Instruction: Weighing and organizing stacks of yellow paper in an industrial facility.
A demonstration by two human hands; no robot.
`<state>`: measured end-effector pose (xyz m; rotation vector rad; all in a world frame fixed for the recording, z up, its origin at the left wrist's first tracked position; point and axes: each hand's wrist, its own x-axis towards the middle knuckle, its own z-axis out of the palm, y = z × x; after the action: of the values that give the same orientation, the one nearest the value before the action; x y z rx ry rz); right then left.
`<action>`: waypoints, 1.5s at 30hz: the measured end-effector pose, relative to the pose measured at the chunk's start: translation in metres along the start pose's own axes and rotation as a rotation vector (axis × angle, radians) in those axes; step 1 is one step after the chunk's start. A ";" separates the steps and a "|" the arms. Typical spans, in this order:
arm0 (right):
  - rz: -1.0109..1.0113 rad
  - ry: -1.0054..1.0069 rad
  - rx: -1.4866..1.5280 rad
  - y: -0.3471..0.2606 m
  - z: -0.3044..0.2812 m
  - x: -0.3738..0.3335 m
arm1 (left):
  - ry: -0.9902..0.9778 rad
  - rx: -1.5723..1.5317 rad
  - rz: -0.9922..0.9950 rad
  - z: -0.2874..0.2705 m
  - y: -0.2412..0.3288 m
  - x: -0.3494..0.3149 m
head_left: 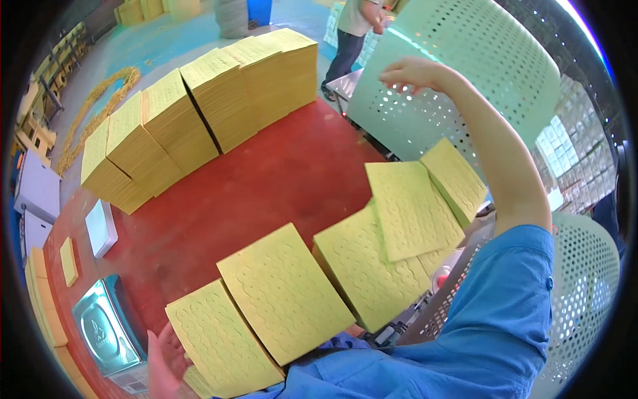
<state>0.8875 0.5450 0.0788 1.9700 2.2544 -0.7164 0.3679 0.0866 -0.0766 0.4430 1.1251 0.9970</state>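
My right hand (413, 73) is raised at the upper right, its fingers stretched out and slightly bent. It holds nothing and appears in front of a pale green perforated panel (458, 40). At the lower left, my left hand (167, 359) stands open beside a stack of yellow embossed paper sheets (222, 339), palm toward its side; contact is hard to tell. Next to it is a taller yellow stack (286, 292). Farther right, another stack (372, 266) has a loose, tilted batch of sheets (415, 209) lying across it. A narrow bundle (455, 179) leans behind that.
Several tall yellow paper stacks (246, 86) line the far side of the red table (266, 179). A teal metallic box (106, 329), a white block (101, 227) and a small yellow pad (68, 261) sit at left. Another person (352, 33) stands beyond the table.
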 end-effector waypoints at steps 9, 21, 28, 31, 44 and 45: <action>0.271 0.114 0.135 0.111 0.023 -0.141 | 0.149 0.583 0.434 0.024 0.008 -0.015; -0.439 -0.025 0.002 -0.014 0.120 -0.113 | 0.110 1.207 0.669 0.120 0.091 0.014; -0.488 -0.002 0.105 -0.013 0.121 -0.119 | -0.106 1.357 0.757 0.177 0.090 0.063; -0.500 -0.066 0.134 -0.013 0.115 -0.128 | -0.147 1.371 0.722 0.187 0.084 0.070; -0.462 -0.020 -0.101 -0.014 0.125 -0.148 | -0.178 1.550 0.872 0.189 0.061 0.069; -0.506 -0.013 -0.143 -0.009 0.126 -0.145 | -0.191 1.552 0.859 0.188 0.062 0.066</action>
<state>0.8735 0.3625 0.0196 1.3349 2.7352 -0.5728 0.5155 0.2065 0.0097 2.3471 1.3771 0.5294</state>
